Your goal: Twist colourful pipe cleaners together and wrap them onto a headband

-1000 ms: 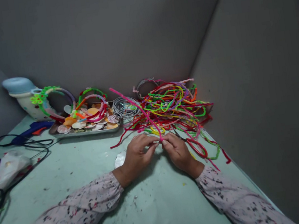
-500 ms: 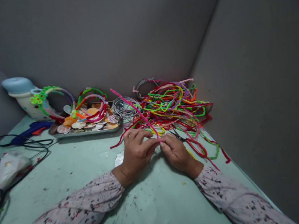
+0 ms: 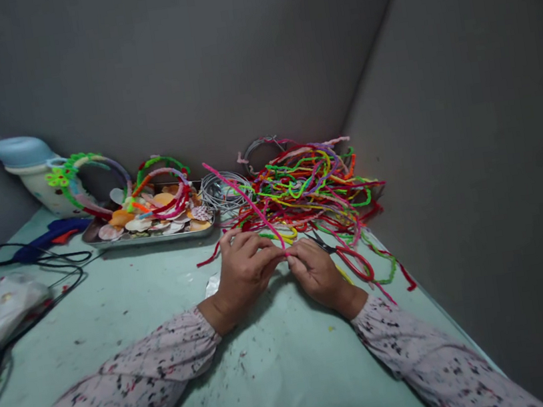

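Note:
Between my fingertips is a bright pink pipe cleaner (image 3: 246, 197), its long free end slanting up and to the left. My left hand (image 3: 245, 268) pinches its lower end, fingers curled. From the other side, my right hand (image 3: 319, 274) pinches the same end, thumb and forefinger meeting the left fingertips. What the lower end looks like inside the fingers is hidden. Just beyond my right hand lie scissors (image 3: 355, 264) with red handles and dark blades. A tangled pile of coloured pipe cleaners (image 3: 309, 184) spreads behind both hands.
A metal tray (image 3: 155, 238) of seashells stands at the back, with colourful headbands (image 3: 83, 159) around it. Beside it lies coiled grey wire (image 3: 224, 193). To the left are a blue-lidded container (image 3: 42, 175), a blue tool (image 3: 49, 238), a black cable (image 3: 75, 285) and a plastic bag (image 3: 17, 303).
The whole view has shifted slightly, so most things sit a little further left and higher. Both hands keep their pinch on the pink pipe cleaner, with hardly any movement.

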Demonstrator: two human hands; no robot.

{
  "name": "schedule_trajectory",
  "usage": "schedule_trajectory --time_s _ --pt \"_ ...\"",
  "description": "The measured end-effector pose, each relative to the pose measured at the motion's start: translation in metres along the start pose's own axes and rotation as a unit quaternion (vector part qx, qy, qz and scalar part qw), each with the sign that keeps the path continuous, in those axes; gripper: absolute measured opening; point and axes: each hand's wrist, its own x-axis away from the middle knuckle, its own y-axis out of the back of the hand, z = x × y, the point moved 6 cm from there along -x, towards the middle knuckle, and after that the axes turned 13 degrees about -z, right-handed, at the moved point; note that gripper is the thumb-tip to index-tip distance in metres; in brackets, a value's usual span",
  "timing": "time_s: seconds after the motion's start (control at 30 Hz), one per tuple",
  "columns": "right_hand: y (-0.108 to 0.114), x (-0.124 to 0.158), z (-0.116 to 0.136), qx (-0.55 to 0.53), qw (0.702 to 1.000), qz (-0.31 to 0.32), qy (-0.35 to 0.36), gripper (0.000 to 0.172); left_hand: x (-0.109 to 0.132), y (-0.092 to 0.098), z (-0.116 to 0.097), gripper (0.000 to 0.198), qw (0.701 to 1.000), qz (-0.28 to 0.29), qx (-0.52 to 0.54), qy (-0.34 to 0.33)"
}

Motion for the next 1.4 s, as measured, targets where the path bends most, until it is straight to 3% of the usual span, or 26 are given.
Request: schedule_trajectory --time_s 0.4,0.8,1.4 --pt "0.000 -0.001 0.004 0.061 0.996 0.000 0.065 0.016 0.001 -0.003 -0.003 0.011 0.998 0.044 -0.031 -0.012" --pt "0.000 0.001 0.005 0.090 0.992 0.010 0.086 0.016 0.001 -0.002 -0.004 0.010 0.999 0.039 -0.034 -0.014" --pt "-0.003 0.006 0.006 0.148 0.981 0.046 0.120 0.017 0.006 -0.017 -0.003 0.014 0.987 0.133 -0.063 -0.059"
